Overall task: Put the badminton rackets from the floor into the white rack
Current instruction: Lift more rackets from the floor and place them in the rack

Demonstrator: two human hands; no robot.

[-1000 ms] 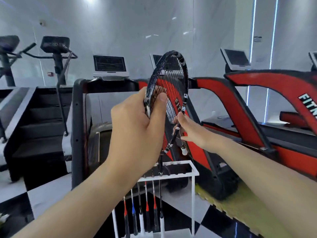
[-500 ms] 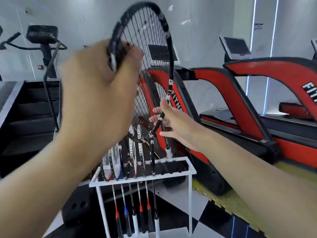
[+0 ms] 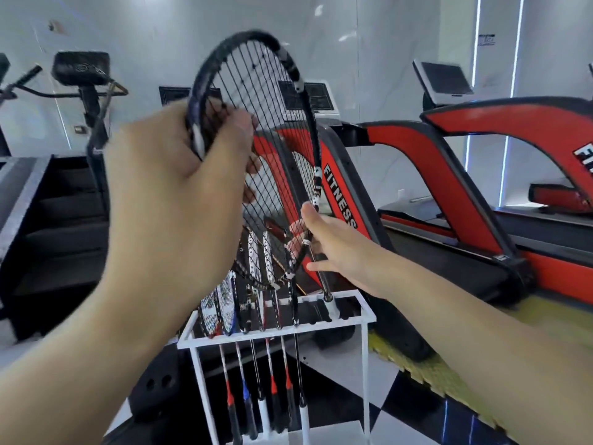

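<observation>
Our left hand (image 3: pixel 179 194) curls round the rim of the black racket (image 3: pixel 256 130) at about nine o'clock on its head, thumb across the strings, while our right hand (image 3: pixel 337 252) reaches in at four o'clock, its fingers wrapped loosely about the lower frame and throat. The racket is held head up, its white handle end (image 3: pixel 330 305) just entering a slot at the far right of the white rack (image 3: pixel 276 332). We judge it light and springy: the frame is stiff enough to steer by the rim, but the strings are taut and easily snagged, so the shaft or throat seems the safer hold for guiding it down. Several other rackets (image 3: pixel 256 284) already hang in the slots toward nine o'clock, heads crowded and overlapping, so we cannot count them surely. Our left hand hides part of the head, the rack's foot is cut off at six o'clock, and motion blur softens both forearms. Whether more rackets remain on the floor cannot be seen.
</observation>
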